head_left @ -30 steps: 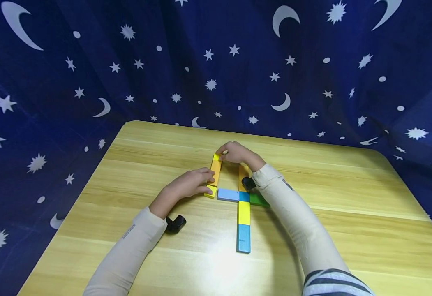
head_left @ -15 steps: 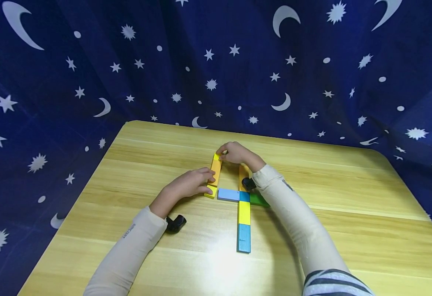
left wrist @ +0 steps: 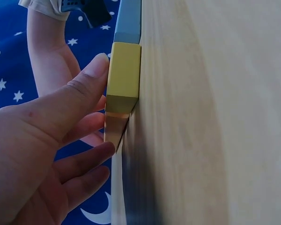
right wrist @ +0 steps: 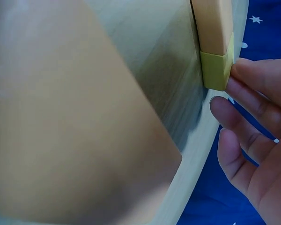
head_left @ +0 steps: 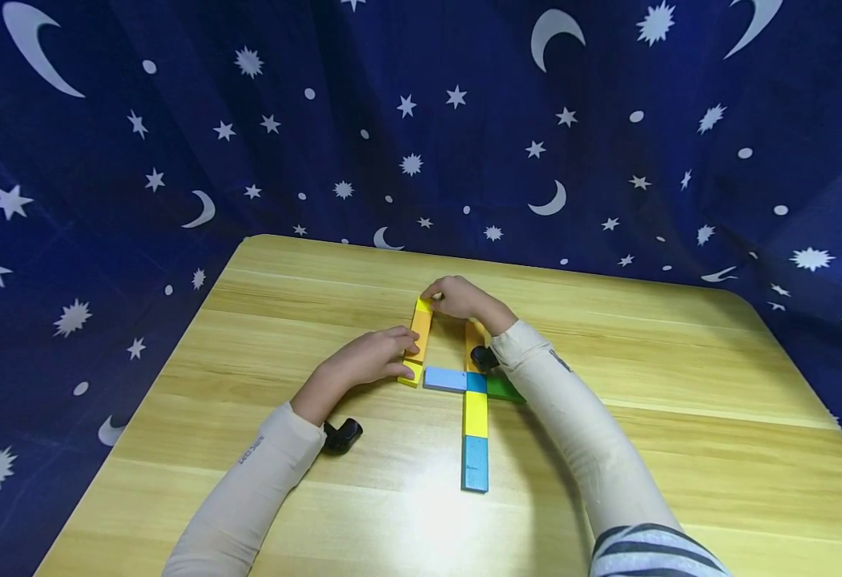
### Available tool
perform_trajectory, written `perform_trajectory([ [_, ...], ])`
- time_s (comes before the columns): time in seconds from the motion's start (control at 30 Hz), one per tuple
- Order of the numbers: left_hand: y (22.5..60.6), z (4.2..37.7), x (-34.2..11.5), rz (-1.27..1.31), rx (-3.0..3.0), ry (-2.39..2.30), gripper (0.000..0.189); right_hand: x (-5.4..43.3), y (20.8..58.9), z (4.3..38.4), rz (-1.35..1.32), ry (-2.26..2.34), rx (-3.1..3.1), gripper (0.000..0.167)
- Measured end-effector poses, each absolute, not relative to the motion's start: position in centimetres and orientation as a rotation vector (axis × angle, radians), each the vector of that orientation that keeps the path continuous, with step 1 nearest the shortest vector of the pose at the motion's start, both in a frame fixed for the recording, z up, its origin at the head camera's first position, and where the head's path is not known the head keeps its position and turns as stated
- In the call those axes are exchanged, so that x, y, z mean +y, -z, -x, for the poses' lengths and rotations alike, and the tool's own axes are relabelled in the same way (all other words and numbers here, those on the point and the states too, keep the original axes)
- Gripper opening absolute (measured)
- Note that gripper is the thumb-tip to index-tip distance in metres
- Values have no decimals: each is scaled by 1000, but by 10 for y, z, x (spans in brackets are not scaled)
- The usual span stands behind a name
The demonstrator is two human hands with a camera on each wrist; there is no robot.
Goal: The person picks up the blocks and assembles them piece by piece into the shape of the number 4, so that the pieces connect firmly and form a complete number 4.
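On a wooden table, an orange block (head_left: 421, 332) lies between two yellow blocks in a slanted row. My left hand (head_left: 366, 358) has its thumb on the near yellow block (left wrist: 124, 75); its other fingers, loosely extended, touch the orange block. At the row's far end, my right hand (head_left: 460, 297) pinches the other yellow block (right wrist: 217, 70) between thumb and index finger. Its remaining fingers stand apart from the block. A light blue block (head_left: 445, 379) sits right of the near yellow block, with a narrow gap between them.
A column of blocks stands to the right: orange (head_left: 474, 340), blue (head_left: 476, 383), yellow (head_left: 475, 414) and teal (head_left: 474, 465). A green block (head_left: 505, 389), partly under the right forearm, adjoins it. Behind the table (head_left: 644, 336) hangs a blue curtain (head_left: 363, 96) with moons and stars.
Almost nothing differs. Both hands keep their places on the row; the right thumb and fingers shift very slightly at the far yellow block.
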State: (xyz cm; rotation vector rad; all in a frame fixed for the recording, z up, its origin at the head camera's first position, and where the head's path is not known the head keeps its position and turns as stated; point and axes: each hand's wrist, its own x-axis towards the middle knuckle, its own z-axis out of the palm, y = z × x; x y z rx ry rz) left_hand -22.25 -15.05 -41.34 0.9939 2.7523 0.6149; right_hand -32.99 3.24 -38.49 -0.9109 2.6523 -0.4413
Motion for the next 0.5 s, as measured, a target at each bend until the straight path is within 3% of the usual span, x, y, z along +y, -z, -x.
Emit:
perform_trajectory([
  [0.5, 410, 226, -157, -1011, 2744, -762, 38, 38, 383, 332, 835, 601, 2715, 30],
])
